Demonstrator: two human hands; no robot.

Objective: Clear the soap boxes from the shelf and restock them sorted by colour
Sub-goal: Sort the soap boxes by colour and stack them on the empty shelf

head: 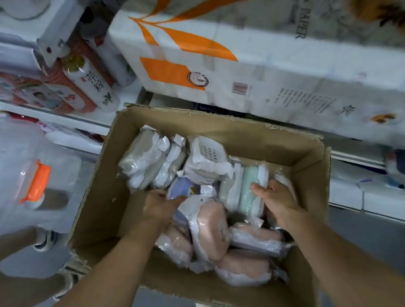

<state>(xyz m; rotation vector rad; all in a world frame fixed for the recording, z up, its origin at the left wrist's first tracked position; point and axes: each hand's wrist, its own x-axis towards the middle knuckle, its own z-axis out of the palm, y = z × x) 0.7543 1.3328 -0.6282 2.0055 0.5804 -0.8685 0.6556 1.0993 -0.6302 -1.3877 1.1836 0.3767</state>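
Note:
An open cardboard box [104,192] on the floor holds several plastic-wrapped soap boxes. Beige and white ones [145,156] stand at the back left, a mint green one [252,187] at the back right, pink ones [212,228] in front. My left hand [159,209] reaches among the packs at the middle, its fingers around a bluish wrapped soap box [184,189]. My right hand [279,203] grips the side of the mint green soap box, thumb on its face.
White shelves [368,207] run behind the box. Large tissue paper packs [258,65] with orange leaves sit above it. A clear plastic jug [15,176] with an orange cap stands at left. Another person's arm and shoes show at lower left.

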